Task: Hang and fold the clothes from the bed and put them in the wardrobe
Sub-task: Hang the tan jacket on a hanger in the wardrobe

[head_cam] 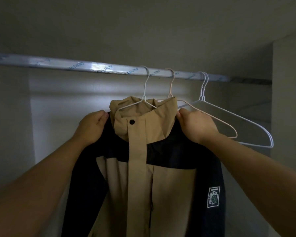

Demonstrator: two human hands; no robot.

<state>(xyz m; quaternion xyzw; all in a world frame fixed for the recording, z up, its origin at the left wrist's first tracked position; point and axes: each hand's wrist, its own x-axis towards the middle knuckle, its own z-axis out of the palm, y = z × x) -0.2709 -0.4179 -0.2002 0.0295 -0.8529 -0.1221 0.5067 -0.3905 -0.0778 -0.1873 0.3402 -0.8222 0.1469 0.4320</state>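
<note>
A tan and dark navy hooded jacket [140, 177] hangs on a white wire hanger [144, 93] hooked over the silver wardrobe rail [92, 66]. My left hand [92, 126] pinches the jacket's left shoulder, and my right hand [195, 124] pinches its right shoulder beside the hood. The jacket faces me with its front closed. A white patch [213, 197] shows on its right sleeve.
To the right on the rail hang an empty pinkish wire hanger [171, 86] and two empty white ones [203, 88], close behind my right hand. The wardrobe's side wall [288, 100] stands at the right. The rail's left stretch carries nothing.
</note>
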